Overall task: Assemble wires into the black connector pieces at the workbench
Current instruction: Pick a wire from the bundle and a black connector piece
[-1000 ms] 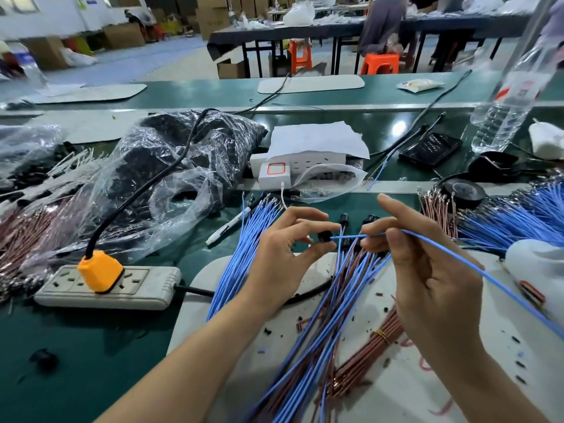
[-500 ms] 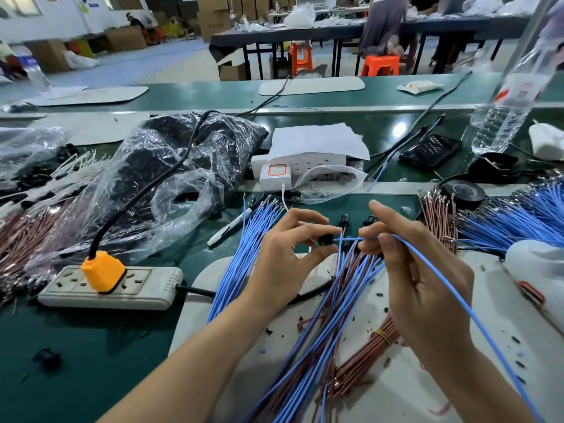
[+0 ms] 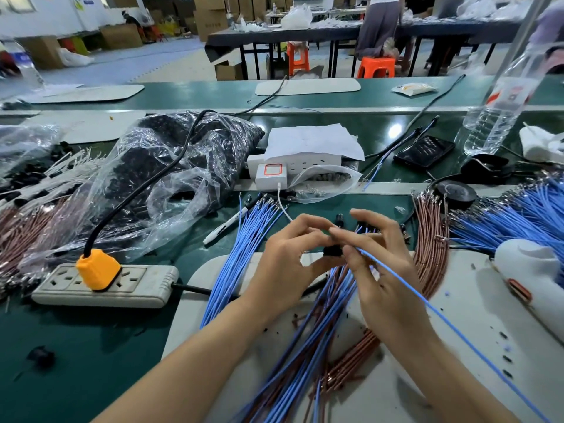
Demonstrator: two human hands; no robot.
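A worker's left hand [image 3: 287, 264] pinches a small black connector [image 3: 332, 250] between thumb and curled fingers above a white mat [image 3: 476, 315]. The right hand [image 3: 387, 279] grips a single blue wire [image 3: 433, 309] right at the connector. Loose blue wires [image 3: 241, 257] fan across the green workbench [image 3: 91, 346] near a power strip [image 3: 143, 285].

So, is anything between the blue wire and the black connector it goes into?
Nothing visible. The left hand pinches the black connector, the right hand pinches the blue wire right against it; the wire's tip is hidden by the fingers.
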